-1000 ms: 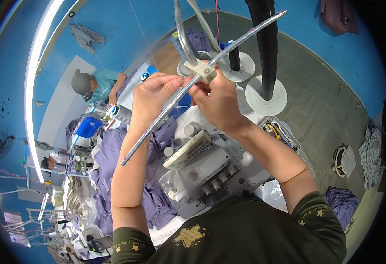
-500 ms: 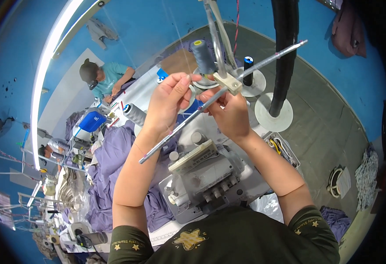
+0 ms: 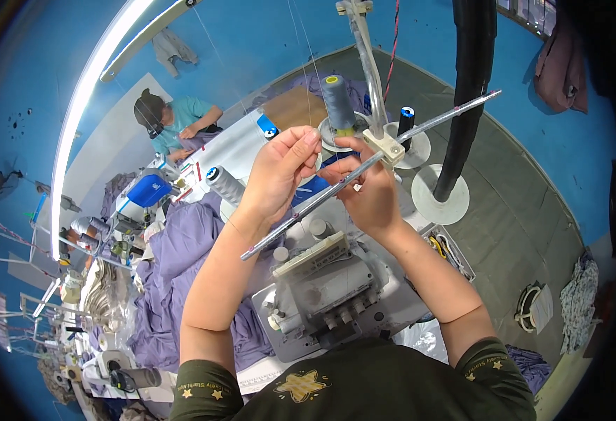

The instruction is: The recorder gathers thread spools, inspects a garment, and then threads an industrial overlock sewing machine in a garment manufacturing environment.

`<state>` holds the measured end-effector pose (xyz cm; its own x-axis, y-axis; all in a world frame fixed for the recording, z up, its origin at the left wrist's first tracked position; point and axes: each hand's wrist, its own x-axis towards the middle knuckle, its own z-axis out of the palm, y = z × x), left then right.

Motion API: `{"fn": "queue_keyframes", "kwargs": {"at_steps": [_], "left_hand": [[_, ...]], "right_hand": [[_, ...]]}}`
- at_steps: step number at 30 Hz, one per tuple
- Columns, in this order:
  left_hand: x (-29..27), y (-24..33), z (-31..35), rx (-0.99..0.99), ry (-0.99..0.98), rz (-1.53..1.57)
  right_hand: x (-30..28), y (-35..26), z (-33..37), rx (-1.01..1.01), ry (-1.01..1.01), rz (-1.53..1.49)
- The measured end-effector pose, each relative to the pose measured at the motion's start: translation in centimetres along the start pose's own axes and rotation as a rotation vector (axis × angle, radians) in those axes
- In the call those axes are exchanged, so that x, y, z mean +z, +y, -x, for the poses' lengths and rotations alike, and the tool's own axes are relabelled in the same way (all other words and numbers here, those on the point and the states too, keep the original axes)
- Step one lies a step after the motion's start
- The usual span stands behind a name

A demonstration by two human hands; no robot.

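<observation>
My left hand (image 3: 283, 172) is raised with thumb and index finger pinched together; a fine thread hanging from above runs down to the fingertips. Just across from it, my right hand (image 3: 375, 193) is partly covered by a slanting metal thread rod (image 3: 301, 212). Its index finger stretches toward the left hand, apart from the other bent fingers, and I make out nothing in it. A pale clamp (image 3: 385, 147) joins the rod to an upright pole. Behind the hands stands a blue-grey thread cone (image 3: 337, 104). Below is a grey overlock sewing machine (image 3: 336, 281).
Purple fabric (image 3: 175, 259) is heaped left of the machine. A light grey thread cone (image 3: 225, 184) and a black thread spool (image 3: 406, 125) stand on either side. A thick black hose (image 3: 466, 105) rises at right. A co-worker (image 3: 182, 123) sits at the far left.
My view has shifted, so the scene sits slightly lower and further right. The left hand keeps its pinch, while the right index finger has lifted away from the other fingers.
</observation>
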<state>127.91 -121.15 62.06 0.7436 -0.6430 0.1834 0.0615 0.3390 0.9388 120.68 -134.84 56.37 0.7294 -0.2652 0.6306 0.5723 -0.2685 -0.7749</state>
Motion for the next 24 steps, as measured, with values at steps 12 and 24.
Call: {"fn": "queue_keyframes", "kwargs": {"at_steps": [12,24], "left_hand": [[-1.0,-0.3,0.1,0.056,0.042,-0.087],[-0.2,0.0,0.6,0.135,0.11,-0.649]], "right_hand": [[-1.6,-0.7,0.1,-0.052,-0.107,0.201],[-1.8,-2.0,-3.7,-0.221,0.062,0.102]]}}
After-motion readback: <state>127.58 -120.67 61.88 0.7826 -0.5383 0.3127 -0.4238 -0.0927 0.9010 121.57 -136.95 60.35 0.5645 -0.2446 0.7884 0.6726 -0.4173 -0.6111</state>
